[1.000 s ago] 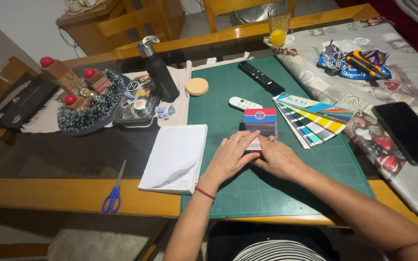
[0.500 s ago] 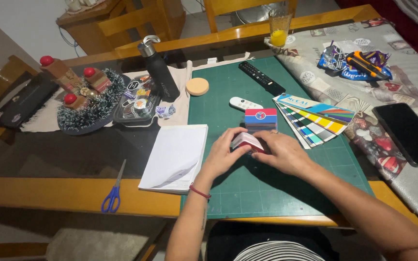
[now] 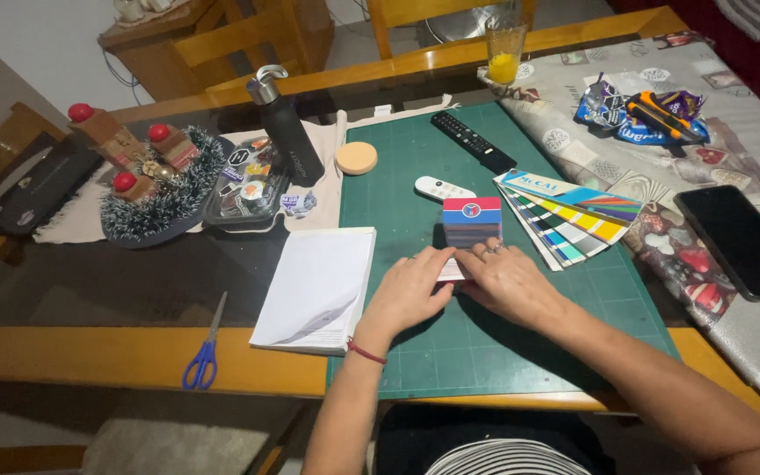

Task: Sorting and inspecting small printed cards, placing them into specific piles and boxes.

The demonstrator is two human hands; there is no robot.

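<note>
Small paper (image 3: 452, 268) | hands (image 3: 464, 286) together, pressing it flat | card box (image 3: 471, 221) just behind | notepad (image 3: 318, 286) left

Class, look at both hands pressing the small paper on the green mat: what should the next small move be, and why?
Probably run a fingertip along the fold to crease it. Both the left hand and right hand press flat on the small pale paper on the green cutting mat, so it seems aligned.

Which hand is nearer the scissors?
Left. The left hand lies on the green mat, right of the scissors; the right hand lies farther right.
</note>
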